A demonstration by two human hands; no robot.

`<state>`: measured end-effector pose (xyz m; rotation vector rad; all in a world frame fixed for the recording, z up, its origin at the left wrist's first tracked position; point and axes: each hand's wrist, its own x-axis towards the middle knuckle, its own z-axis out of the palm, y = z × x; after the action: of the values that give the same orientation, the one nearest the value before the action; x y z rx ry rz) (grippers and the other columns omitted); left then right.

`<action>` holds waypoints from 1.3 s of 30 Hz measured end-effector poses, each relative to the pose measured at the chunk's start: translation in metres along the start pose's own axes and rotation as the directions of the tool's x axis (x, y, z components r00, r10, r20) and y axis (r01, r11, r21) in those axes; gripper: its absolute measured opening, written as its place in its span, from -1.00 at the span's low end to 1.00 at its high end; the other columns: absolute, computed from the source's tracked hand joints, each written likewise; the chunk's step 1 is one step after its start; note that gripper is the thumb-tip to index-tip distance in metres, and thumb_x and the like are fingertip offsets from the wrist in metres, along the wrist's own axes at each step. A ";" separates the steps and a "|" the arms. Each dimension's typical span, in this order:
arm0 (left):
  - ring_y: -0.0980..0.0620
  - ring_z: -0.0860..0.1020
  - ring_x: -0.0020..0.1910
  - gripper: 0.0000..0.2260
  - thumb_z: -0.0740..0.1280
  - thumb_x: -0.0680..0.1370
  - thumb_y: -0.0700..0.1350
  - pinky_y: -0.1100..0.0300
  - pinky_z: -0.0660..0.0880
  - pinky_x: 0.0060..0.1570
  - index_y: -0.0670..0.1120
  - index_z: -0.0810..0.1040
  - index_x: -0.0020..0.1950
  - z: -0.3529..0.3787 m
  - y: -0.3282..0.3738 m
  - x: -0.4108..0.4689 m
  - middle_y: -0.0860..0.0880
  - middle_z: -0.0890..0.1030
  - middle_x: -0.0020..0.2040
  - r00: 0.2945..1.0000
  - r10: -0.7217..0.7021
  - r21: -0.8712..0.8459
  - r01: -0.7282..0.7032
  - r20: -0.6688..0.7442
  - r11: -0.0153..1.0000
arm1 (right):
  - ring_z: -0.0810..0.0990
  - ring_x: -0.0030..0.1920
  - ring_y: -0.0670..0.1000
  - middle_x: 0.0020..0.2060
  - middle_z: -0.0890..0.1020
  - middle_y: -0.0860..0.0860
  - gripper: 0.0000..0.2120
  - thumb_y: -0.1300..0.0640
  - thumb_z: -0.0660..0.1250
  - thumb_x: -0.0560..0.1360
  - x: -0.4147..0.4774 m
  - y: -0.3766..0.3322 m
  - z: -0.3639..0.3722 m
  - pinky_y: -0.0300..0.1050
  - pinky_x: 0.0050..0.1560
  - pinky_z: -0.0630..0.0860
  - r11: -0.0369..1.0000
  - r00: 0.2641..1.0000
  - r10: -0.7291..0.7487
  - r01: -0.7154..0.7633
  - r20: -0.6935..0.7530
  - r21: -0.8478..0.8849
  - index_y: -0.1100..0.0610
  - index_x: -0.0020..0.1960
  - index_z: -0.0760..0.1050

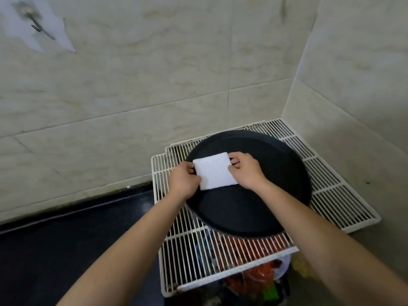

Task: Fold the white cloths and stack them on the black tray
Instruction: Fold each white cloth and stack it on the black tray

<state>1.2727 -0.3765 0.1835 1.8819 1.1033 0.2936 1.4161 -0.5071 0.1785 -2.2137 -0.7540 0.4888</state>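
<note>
Left hand point(184, 181) and right hand point(245, 171) pinch opposite edges of the folded white cloth point(215, 172) over the black tray point(254, 213), where an uneven release could spring the fold open.

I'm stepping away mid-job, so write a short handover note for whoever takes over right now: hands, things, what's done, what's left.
Left hand: grips the left edge of the folded white cloth.
Right hand: grips its right edge.
Things: the cloth is a small rectangle on the black tray, in its far-left part. The tray sits on white wire racks.
Done: one cloth folded and placed on the tray.
Left: let go. No other cloths are in view, so find any that remain, then fold and stack them here.
</note>
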 end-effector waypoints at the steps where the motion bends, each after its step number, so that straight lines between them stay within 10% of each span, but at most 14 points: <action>1: -0.08 0.62 0.02 -0.61 0.41 0.43 -0.30 -0.03 0.57 0.12 -0.17 0.53 0.25 0.001 -0.001 -0.001 -0.01 0.58 -0.02 1.000 0.017 0.041 -0.017 -0.009 0.999 | 0.55 0.05 -0.07 0.22 0.53 0.04 -0.61 0.20 0.32 0.57 0.000 0.002 0.000 -0.19 0.16 0.48 1.000 1.000 -0.011 0.011 0.007 -0.018 0.07 0.39 0.47; 8: -0.02 0.59 -0.04 -0.68 0.37 0.51 -0.28 0.17 0.50 0.01 -0.18 0.53 0.26 -0.008 0.002 -0.018 -0.05 0.60 0.04 0.988 0.138 0.086 -0.132 -0.072 0.988 | 0.53 0.26 0.06 0.40 0.39 0.06 -0.56 0.18 0.24 0.62 -0.003 -0.001 -0.009 -0.02 0.29 0.48 0.984 0.996 -0.093 0.095 0.019 -0.148 0.05 0.49 0.35; 14: -0.14 0.38 0.43 -0.51 0.15 0.65 0.14 -0.04 0.35 0.36 -0.08 0.34 0.50 -0.079 -0.021 -0.046 -0.14 0.38 0.49 0.865 0.447 0.458 -0.310 -0.227 0.833 | 0.27 0.49 0.20 0.53 0.25 0.15 -0.45 -0.14 0.07 0.66 -0.003 -0.041 -0.001 0.15 0.42 0.27 0.887 0.937 -0.310 0.224 -0.163 -0.404 0.11 0.56 0.22; 21: -0.15 -0.09 0.61 -0.32 -0.08 0.57 0.36 -0.28 -0.02 0.50 0.07 0.04 0.62 -0.206 -0.126 -0.122 -0.16 -0.05 0.64 0.858 0.321 0.762 0.117 -0.401 0.637 | -0.04 0.60 0.24 0.61 -0.06 0.22 -0.30 -0.32 -0.07 0.62 -0.039 -0.139 0.102 0.21 0.57 -0.06 0.710 0.816 -0.577 0.520 0.032 -0.476 0.04 0.63 0.01; 39: -0.15 -0.14 0.60 -0.26 -0.16 0.55 0.43 -0.31 -0.09 0.50 0.06 -0.03 0.63 -0.491 -0.457 -0.521 -0.16 -0.11 0.63 0.583 -0.073 0.454 0.699 -0.809 0.552 | -0.09 0.61 0.23 0.61 -0.13 0.21 -0.25 -0.31 0.02 0.61 -0.437 -0.396 0.483 0.22 0.57 -0.05 0.225 0.295 -0.864 0.951 0.408 -0.213 0.07 0.64 -0.06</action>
<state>0.4250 -0.4137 0.2111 2.1154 2.5508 0.3227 0.6790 -0.3165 0.2045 -1.5700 -2.2857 -0.1194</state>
